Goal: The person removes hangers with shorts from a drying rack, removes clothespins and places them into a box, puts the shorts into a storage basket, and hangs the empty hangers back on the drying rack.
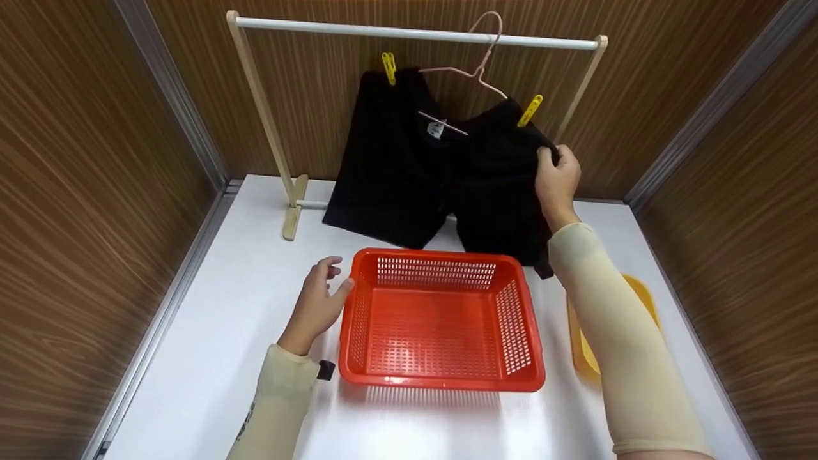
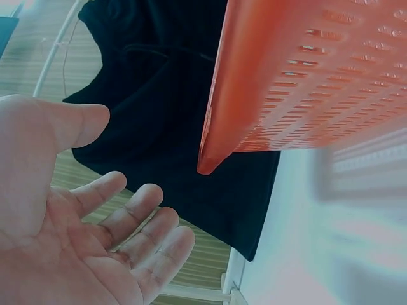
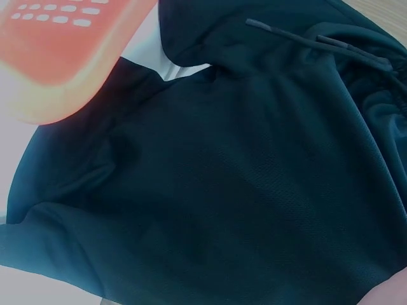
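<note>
Black shorts (image 1: 409, 160) hang from a pink wire hanger (image 1: 480, 71) on the white rail. A yellow clothespin (image 1: 389, 68) sits at the left of the waistband and another yellow clothespin (image 1: 530, 110) at the right. With thumb and fingers my right hand (image 1: 558, 182) pinches the right side edge of the shorts, below the clothespin. In the right wrist view, the shorts' drawstring (image 3: 318, 44) shows. My left hand (image 1: 319, 301) is beside the left rim of the red basket (image 1: 441, 384); the left wrist view shows its palm (image 2: 82, 260) facing up with fingers extended, holding nothing.
The garment rack has a white rail (image 1: 358, 29) and wooden legs (image 1: 262, 108). A yellow basket (image 1: 641, 291) stands at the right, partly behind my right forearm. Wood-patterned panels (image 1: 735, 160) enclose the white table (image 1: 217, 287).
</note>
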`<state>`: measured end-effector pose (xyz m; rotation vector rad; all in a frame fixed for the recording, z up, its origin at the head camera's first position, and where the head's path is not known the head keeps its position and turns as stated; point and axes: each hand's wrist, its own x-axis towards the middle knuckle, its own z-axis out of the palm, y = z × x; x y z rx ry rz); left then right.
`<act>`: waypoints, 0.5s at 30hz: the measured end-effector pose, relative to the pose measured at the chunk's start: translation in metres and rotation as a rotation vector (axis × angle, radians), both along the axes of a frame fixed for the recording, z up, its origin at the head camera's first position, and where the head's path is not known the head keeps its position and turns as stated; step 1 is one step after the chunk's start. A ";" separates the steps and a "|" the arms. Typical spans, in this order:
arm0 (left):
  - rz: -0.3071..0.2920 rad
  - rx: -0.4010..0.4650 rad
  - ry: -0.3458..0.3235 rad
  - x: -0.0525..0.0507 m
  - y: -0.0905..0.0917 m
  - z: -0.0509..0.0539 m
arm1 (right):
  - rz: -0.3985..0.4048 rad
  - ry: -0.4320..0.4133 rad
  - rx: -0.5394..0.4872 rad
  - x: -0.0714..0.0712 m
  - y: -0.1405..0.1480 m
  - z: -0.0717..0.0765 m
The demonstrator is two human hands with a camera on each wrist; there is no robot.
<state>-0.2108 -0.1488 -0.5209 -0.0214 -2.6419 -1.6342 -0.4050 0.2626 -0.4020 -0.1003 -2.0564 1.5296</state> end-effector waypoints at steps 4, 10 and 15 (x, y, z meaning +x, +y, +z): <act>-0.005 -0.004 -0.005 0.001 0.001 0.000 | 0.024 0.023 -0.033 0.002 0.000 0.004; -0.007 -0.005 0.004 0.002 0.001 -0.002 | 0.062 0.041 -0.022 0.005 -0.001 0.008; -0.006 -0.003 -0.001 0.005 0.001 -0.003 | 0.092 0.034 -0.020 0.013 -0.002 0.005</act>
